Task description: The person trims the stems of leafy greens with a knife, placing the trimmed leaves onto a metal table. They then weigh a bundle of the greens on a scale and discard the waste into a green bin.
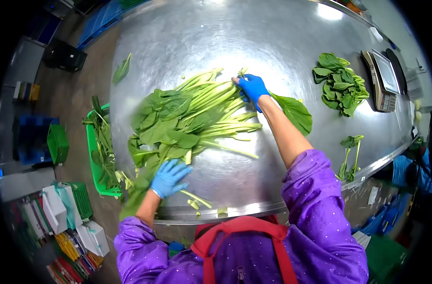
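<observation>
A loose pile of leafy greens [178, 116] with pale green stalks lies across the metal table [273, 180]. My right hand [253, 89], in a dark blue glove, is closed around a leafy green stalk at the stem ends. The stalk's cut tip pokes out above the fingers, and a broad leaf [295, 114] spreads to the right behind the wrist. My left hand [169, 179], in a light blue glove, is at the pile's near-left side with fingers stretched out. Blurred leaves [141, 189] pass beside and beneath it; its palm is hidden.
A green crate [92, 165] with leaf scraps stands off the table's left edge. A bunch of greens [341, 85] and a scale [382, 80] sit at the right. Stalk bits [193, 204] lie near the front edge, and loose sprigs [351, 156] at the right front.
</observation>
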{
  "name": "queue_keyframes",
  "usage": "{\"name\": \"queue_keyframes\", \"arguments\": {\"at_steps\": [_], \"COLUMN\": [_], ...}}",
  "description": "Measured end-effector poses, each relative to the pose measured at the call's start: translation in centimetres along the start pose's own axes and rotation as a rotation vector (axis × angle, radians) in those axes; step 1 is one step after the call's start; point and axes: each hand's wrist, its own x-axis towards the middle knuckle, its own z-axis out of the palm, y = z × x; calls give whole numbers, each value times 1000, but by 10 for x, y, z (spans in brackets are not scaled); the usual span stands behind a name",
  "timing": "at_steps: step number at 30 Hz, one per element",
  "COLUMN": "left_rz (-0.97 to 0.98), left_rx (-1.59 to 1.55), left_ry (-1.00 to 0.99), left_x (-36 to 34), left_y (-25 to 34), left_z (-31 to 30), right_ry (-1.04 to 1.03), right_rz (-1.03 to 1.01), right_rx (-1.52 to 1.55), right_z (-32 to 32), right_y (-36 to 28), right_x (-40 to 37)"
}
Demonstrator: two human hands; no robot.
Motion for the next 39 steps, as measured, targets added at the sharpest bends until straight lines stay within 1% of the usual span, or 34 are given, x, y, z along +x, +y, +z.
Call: {"name": "queue_keyframes", "arguments": {"at_steps": [2, 4, 5, 6, 8, 9, 10, 11, 13, 14, 16, 17, 20, 21, 22, 24, 25, 27, 32, 36, 38, 39], "left_rz": [1, -20, 42, -31, -176, -81, -60, -23, 17, 62, -175, -237, -271, -338, -384, -477, -475, -452, -459, -429, -433, -471], "left_rx": [21, -32, -21, -129, -349, -288, -262, -267, -153, -259, -995, -1329, -1523, -1603, -1651, -1746, -1771, -1741, -1726, -1829, -1871, -1884], "left_ry": [-31, -18, 56, 145, 324, 516, 594, 628, 624, 577, 80, 24, -14, -32, -57, -116, -163, -138, -96, -171, -246, -313], "left_x": [-3, -2, 4, 11, 36, 56, 73, 95, 137, 154, 168, 170, 171, 169, 167, 165, 163, 159, 151, 144, 135, 126], "left_y": [-26, -36, -26, -11, 22, 36, 45, 54, 64, 64, 68, 79, 87, 88, 89, 91, 92, 97, 97, 99, 96, 95], "left_z": [-16, -31, -53, -72, -111, -136, -152, -173, -192, -191, -180, -184, -165, -157, -150, -140, -140, -132, -124, -122, -117, -120], "right_ry": [-7, -7, -32, -13, 56, 105, 153, 169, 97, 62, 54, 53, 270, 294, 216, 166, 149, 106, -10, -3, -45, -67], "right_rz": [-70, -165, -194, -188, -259, -285, -312, -366, -315, -286, -256, -243, -428, -514, -503, -553, -515, -443, -383, -391, -322, -294], "right_rx": [82, 157, 264, 279, 220, 238, 256, 287, 284, 276, 334, 366, 147, -77, -199, -428, -487, -604, -624, -590, -544, -522], "right_z": [0, -1, -2, -5, -15, -16, -17, -15, -13, -15, -22, -26, -32, -34, -33, -27, -26, -25, -21, -14, -22, -30], "right_y": [7, 2, -14, -25, -37, -38, -39, -41, -58, -65, -70, -70, -41, -23, -12, 9, 12, 8, 17, 26, 75, 94], "right_x": [1, -23, -49, -73, -107, -117, -126, -135, -163, -174, -186, -191, -202, -208, -216, -221, -221, -218, -213, -214, -211, -213]}}
